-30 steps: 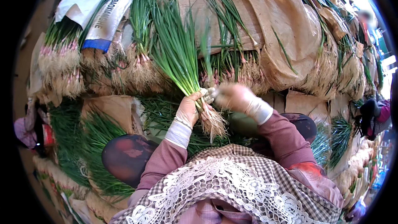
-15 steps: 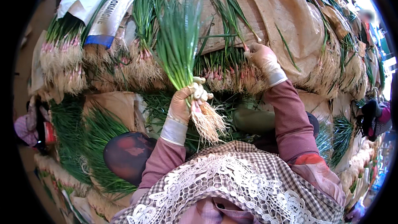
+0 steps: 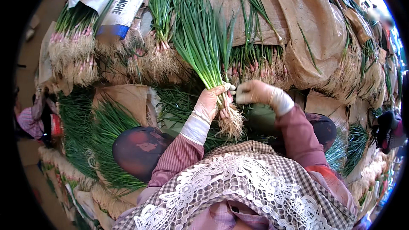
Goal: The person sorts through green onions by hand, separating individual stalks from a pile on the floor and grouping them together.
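Mid-frame, the left hand (image 3: 209, 100) grips scallions (image 3: 203, 55) that a slack hold could spill; the right hand's closure, the right hand (image 3: 257, 92) being blurred, is unclear.

The left hand (image 3: 208, 101) is curled closed in a grip, its thumb (image 3: 220, 89) pointing toward the right hand (image 3: 255, 92), which hovers just beside it, slightly blurred, fingers (image 3: 243, 92) bent inward. Both forearms (image 3: 181, 157) slant inward from below, and the bent knees (image 3: 137, 150) are spread apart.

Far left, bold dark capital lettering (image 3: 124, 0) runs in one line along a long white-and-blue plastic sack (image 3: 128, 6)!
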`<control>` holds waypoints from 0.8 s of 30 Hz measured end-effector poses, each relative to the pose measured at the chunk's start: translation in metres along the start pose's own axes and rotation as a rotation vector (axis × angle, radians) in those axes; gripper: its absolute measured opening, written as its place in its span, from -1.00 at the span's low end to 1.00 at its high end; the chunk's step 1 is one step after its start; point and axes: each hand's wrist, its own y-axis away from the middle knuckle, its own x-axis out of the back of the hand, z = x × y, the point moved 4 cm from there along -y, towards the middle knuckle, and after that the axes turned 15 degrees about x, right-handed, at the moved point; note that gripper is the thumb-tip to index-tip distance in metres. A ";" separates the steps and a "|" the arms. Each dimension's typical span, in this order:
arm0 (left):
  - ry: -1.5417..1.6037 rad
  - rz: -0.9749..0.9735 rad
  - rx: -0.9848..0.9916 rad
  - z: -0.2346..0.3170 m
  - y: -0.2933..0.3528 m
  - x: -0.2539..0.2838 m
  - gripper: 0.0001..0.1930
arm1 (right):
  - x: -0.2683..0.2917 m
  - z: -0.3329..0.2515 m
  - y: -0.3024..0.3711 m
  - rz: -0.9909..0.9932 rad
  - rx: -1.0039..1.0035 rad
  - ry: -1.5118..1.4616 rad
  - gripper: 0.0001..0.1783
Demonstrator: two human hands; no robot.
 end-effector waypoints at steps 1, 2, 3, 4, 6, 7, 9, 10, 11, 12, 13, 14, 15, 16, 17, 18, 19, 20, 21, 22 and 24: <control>0.048 -0.004 -0.013 0.001 0.001 -0.007 -0.78 | 0.005 0.027 -0.002 0.095 0.004 -0.363 -0.63; 0.100 0.001 -0.024 0.000 0.002 -0.012 -0.79 | 0.005 0.048 -0.005 0.202 -0.125 -0.555 -0.57; 0.150 0.007 -0.044 0.002 0.003 -0.015 -0.80 | -0.004 0.058 -0.017 0.322 -0.054 -0.707 -0.55; 0.144 -0.131 -0.050 0.001 0.004 -0.011 -0.82 | -0.015 0.055 -0.032 0.378 0.008 -0.993 -0.58; 0.195 -0.150 -0.077 0.000 0.004 -0.010 -0.83 | -0.025 0.042 -0.052 0.598 0.019 -1.170 -0.71; 0.187 -0.143 -0.090 -0.001 0.004 -0.012 -0.84 | -0.026 0.025 -0.050 0.491 0.092 -1.301 -0.77; 0.220 -0.228 0.016 -0.003 0.002 -0.011 -0.86 | -0.025 0.071 -0.066 0.751 0.151 -0.338 -0.77; 0.189 -0.088 -0.086 -0.002 0.004 -0.006 -0.87 | -0.030 0.073 -0.066 0.526 -0.132 -0.059 -0.74; 0.206 -0.060 -0.082 -0.001 0.005 -0.006 -0.87 | -0.026 0.068 -0.055 0.293 -0.407 0.220 -0.71; 0.190 -0.006 -0.099 -0.001 0.007 -0.008 -0.87 | -0.024 0.069 -0.041 0.046 -0.675 0.495 -0.67; 0.176 0.048 -0.116 0.000 0.009 -0.012 -0.87 | -0.031 0.068 -0.028 -0.085 -0.596 0.530 -0.68; 0.166 0.052 -0.074 -0.001 0.007 -0.012 -0.86 | -0.029 0.067 -0.027 -0.120 -0.529 0.546 -0.66; 0.156 0.057 -0.031 0.000 0.006 -0.011 -0.84 | -0.027 0.064 -0.026 -0.155 -0.462 0.562 -0.64; 0.150 0.063 0.013 -0.003 0.005 -0.011 -0.82 | -0.011 0.054 -0.021 0.152 -0.411 0.566 -0.66; 0.161 0.052 0.033 -0.007 0.003 -0.007 -0.80 | 0.007 0.043 -0.017 0.457 -0.346 0.560 -0.68; 0.172 0.041 0.053 -0.012 -0.001 -0.001 -0.77 | 0.027 0.042 -0.017 0.620 -0.388 0.487 -0.70; 0.177 0.027 0.073 -0.013 -0.003 0.002 -0.74 | 0.042 0.024 -0.012 0.723 -0.455 0.441 -0.72; 0.102 -0.035 0.051 -0.009 0.001 -0.005 -0.67 | 0.050 0.040 -0.015 0.620 -0.518 0.538 -0.74; 0.137 -0.098 0.021 -0.008 0.002 -0.008 -0.69 | 0.056 0.055 -0.016 0.515 -0.580 0.633 -0.75; 0.133 -0.160 -0.032 -0.004 0.006 -0.012 -0.72 | 0.057 0.051 -0.017 0.446 -0.565 0.679 -0.73; 0.106 -0.203 -0.140 0.010 0.015 -0.017 -0.77 | 0.057 0.042 -0.016 0.306 -0.532 0.770 -0.70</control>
